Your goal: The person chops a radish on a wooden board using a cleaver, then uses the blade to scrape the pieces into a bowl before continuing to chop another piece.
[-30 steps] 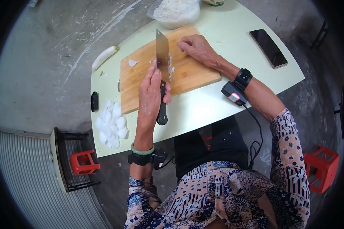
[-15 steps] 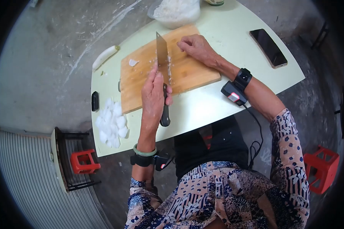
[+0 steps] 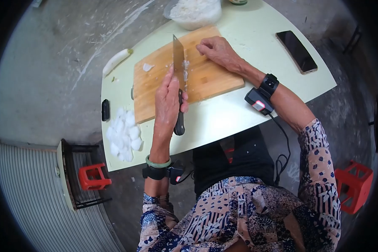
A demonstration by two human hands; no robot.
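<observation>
Little moved since earlier: my left hand [image 3: 168, 101] clenched round cleaver [image 3: 178, 52] handle. My right hand [image 3: 220, 52] arched on cutting board [image 3: 155, 92], 2 o'clock of blade; grip underneath hidden.

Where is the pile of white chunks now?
In the head view, the pile of white chunks lies at the table's left edge, nearer the person than the cutting board and left of the left hand.

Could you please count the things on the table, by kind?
Cutting board: 1
Cleaver: 1
Phone: 1
Long white vegetable: 1
Filled container: 1
Heap of white chunks: 1
Small black object: 1
Cut-off thing at far edge: 1
Total: 8
</observation>
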